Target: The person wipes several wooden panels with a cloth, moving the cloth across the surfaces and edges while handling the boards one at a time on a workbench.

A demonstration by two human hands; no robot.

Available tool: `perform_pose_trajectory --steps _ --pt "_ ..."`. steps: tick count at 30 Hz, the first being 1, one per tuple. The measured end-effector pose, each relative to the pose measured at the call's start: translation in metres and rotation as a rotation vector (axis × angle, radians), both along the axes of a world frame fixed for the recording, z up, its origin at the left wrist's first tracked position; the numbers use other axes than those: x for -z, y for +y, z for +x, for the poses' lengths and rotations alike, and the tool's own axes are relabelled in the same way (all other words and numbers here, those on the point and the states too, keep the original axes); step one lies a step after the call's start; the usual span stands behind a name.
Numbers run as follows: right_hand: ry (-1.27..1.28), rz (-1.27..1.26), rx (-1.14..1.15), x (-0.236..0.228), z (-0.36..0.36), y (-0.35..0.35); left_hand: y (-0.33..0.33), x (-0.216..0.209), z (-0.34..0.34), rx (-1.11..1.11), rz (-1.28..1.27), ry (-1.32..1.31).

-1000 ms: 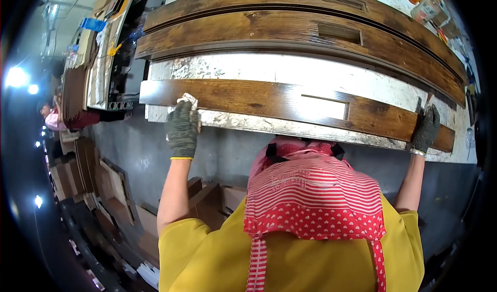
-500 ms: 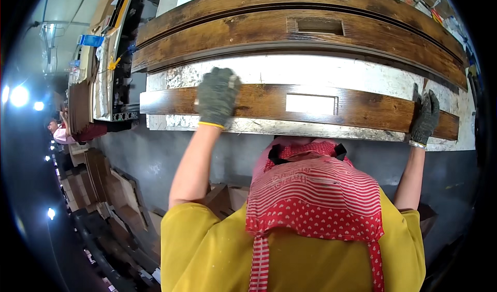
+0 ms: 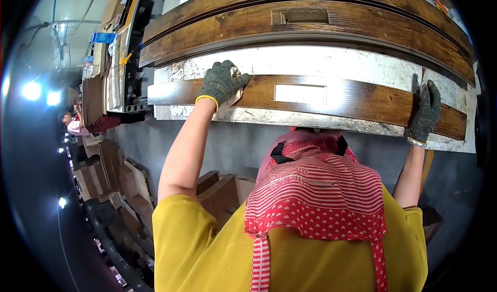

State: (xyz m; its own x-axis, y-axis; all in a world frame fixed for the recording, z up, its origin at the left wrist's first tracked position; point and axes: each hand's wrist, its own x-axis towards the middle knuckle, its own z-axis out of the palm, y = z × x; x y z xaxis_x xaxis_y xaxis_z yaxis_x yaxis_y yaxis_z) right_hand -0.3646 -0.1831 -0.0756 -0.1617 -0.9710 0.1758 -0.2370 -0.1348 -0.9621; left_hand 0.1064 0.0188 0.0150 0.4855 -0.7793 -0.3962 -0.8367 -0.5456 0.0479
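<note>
The board (image 3: 362,100), glossy brown, lies flat on the white table (image 3: 373,63), along its near edge, with a rectangular slot (image 3: 300,94) around its middle. At nine o'clock from the slot, the left hand (image 3: 220,84), in a dark glove, bunches its fingers over a pale cloth (image 3: 238,95) that sits against the board and shows below the thumb. At three, the right hand (image 3: 426,110), also gloved, lies across the board near its end, fingers close together and pointing to twelve; whether it pinches the edge, I cannot tell. At twelve, apart from the board, two beams (image 3: 222,26) run side by side, each recessed. At six is a red-and-white apron (image 3: 316,198) over a yellow shirt (image 3: 321,261). At seven, boxes (image 3: 228,191) stand on the grey floor (image 3: 145,141); far off at nine is a co-worker (image 3: 78,129).
</note>
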Motion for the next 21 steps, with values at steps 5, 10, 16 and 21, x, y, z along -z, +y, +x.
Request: perform_pose_trajectory --steps 5,10,16,21 --pt "-0.017 -0.004 -0.008 0.003 0.0 0.001 0.006 0.016 0.019 0.006 -0.074 0.055" --pt "-0.001 -0.014 -0.018 -0.009 0.008 0.01 0.003 0.015 0.014 -0.066 -0.043 0.048" --pt "-0.015 0.013 -0.027 -0.003 0.007 0.005 0.009 0.022 -0.008 -0.082 -0.353 -0.008" --pt "-0.09 0.079 -0.029 0.001 -0.002 0.006 0.023 0.054 -0.078 0.249 -0.823 -0.166"
